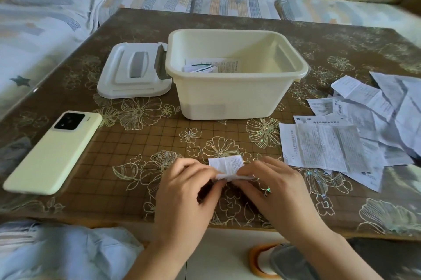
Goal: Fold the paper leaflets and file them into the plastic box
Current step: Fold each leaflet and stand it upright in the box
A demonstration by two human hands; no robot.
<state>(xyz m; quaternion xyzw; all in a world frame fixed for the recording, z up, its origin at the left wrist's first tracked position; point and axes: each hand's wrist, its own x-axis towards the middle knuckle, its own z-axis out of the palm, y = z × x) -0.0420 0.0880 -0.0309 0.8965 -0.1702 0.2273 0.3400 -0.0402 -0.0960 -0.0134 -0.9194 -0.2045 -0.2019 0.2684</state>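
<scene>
Leaflet (227, 167) being folded small over worktop (136, 140) | left hand (182, 191) & right hand (273, 191) both pinching it (tight grip) | next: prob. pressing crease flat, then dropping into plastic box (227, 100)

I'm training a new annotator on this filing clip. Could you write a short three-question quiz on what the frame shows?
1. True or false: the lid is closed on the plastic box.
2. Where is the pile of unfolded leaflets? A) inside the box B) on the table, right of the box C) on top of the lid
3. Which hand holds the small leaflet near the table's front edge?

Key
1. False: the lid lies on the table, left of the box.
2. B
3. Both: the left hand and the right hand pinch it together.
</scene>
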